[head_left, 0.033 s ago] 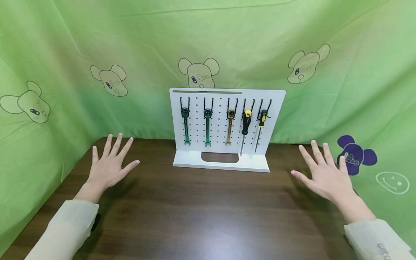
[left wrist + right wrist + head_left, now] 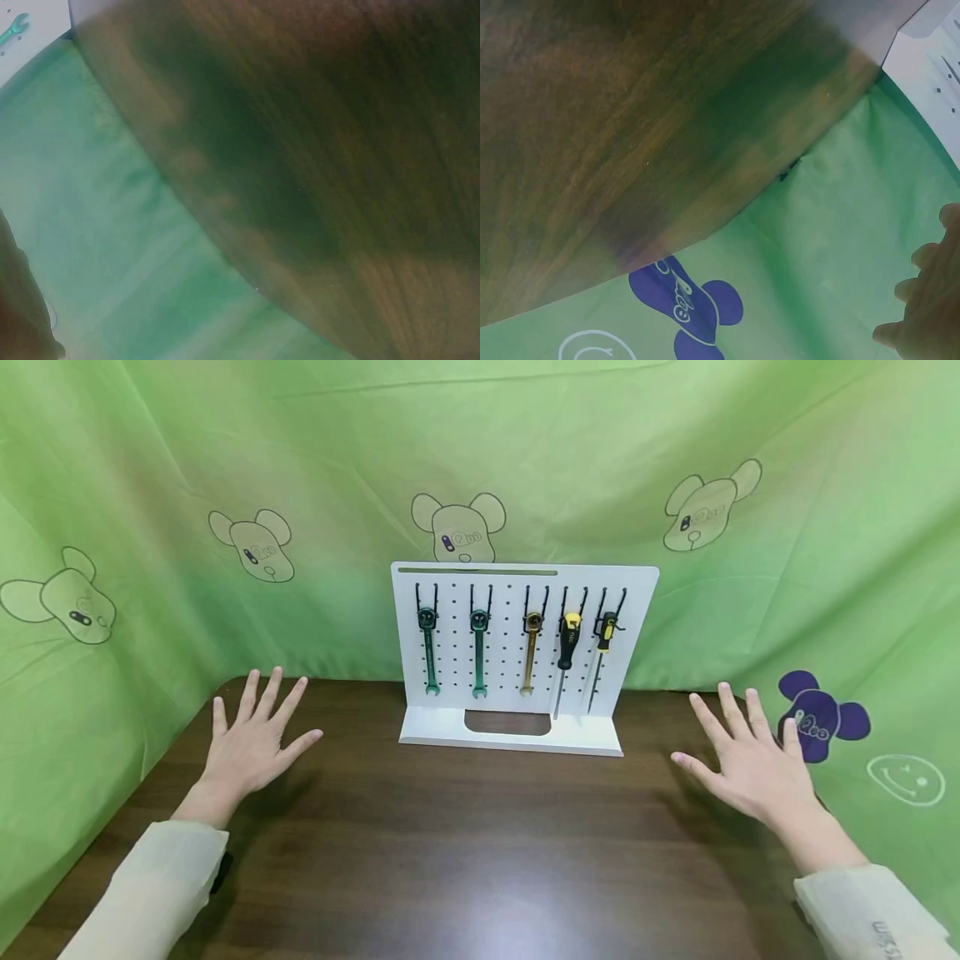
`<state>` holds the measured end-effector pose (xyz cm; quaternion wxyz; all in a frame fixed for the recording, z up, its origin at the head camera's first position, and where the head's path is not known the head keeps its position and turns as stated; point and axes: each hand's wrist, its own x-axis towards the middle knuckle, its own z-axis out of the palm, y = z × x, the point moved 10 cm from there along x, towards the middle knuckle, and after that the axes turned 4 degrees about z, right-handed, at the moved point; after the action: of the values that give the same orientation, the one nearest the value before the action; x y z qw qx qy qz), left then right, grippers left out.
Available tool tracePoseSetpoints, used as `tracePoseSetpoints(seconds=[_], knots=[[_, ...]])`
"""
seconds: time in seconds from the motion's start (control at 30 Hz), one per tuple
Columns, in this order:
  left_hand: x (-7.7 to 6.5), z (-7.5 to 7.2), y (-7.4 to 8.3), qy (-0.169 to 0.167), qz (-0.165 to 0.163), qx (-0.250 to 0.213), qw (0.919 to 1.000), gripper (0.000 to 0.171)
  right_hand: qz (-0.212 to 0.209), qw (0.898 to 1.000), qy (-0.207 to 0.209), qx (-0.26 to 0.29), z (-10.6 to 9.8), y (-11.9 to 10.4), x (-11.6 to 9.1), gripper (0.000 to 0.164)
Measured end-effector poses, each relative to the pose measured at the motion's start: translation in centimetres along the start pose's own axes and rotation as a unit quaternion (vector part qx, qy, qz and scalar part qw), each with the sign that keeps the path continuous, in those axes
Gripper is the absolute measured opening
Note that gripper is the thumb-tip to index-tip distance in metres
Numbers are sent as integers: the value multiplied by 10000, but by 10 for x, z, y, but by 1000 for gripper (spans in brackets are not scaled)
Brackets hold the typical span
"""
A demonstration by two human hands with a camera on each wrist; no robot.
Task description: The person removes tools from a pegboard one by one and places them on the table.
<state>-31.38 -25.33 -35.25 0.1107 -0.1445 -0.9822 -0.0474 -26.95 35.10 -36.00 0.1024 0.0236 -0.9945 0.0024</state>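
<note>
My left hand is held over the left side of the table, fingers spread and straight, holding nothing. My right hand has the same spread pose over the right side, also holding nothing. Between them at the back stands a white pegboard. On its black hooks hang a green wrench, a second green wrench and a gold-coloured wrench. To their right hang a larger black-and-yellow screwdriver and a smaller one. Both hands are apart from the board.
The brown wooden table has green cloth hanging behind and at both sides, printed with bear heads. A green wrench end and the board's corner show in the left wrist view. Pegboard appears at the right wrist view's edge.
</note>
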Motion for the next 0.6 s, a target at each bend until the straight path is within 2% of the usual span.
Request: tracePoseSetpoints(seconds=[0.23,0.6], knots=[[-2,0,0,159,-44,-38,9999,81,-23,10000,-30,7,2,-2,-4,88],[-4,0,4,90,-26,-6,10000,81,-130,9999,-27,79,0,-19,-2,86]])
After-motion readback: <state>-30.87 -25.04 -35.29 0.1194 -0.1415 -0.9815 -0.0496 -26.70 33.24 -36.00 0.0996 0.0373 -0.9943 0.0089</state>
